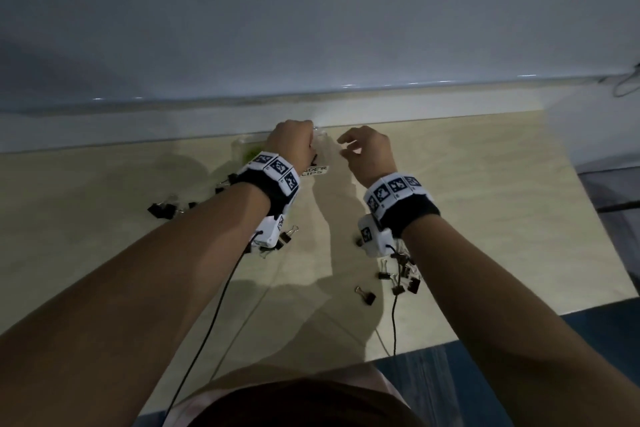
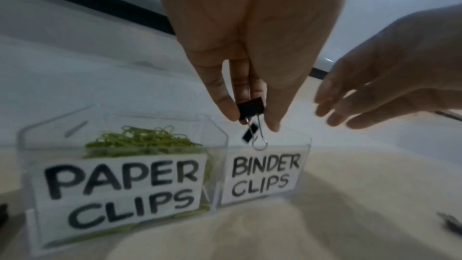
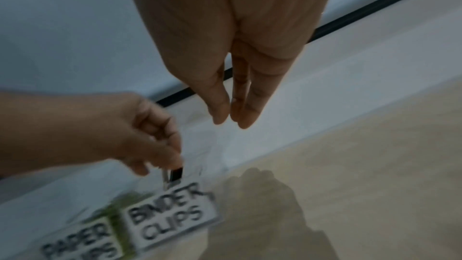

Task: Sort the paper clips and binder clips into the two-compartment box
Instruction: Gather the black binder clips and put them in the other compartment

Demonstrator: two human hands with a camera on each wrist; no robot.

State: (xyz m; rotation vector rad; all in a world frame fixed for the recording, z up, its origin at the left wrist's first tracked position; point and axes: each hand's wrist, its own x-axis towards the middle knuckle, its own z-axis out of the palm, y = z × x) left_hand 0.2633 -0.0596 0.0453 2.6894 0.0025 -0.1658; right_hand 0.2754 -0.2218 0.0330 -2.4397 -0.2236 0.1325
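The left hand reaches down from the top centre, its fingertips pinching a black binder clip above the clear box. A second clip hangs just below (blurred). The left compartment, labelled PAPER CLIPS, holds green paper clips; the right label reads BINDER CLIPS. The right hand hovers at right, fingers loose.

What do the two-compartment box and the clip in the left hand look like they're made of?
Clear two-compartment box: likely glossy acrylic or similar plastic; its contents show through its walls. Black binder clip pinched by the left hand: probably matte painted metal body, with shiny wire handles.
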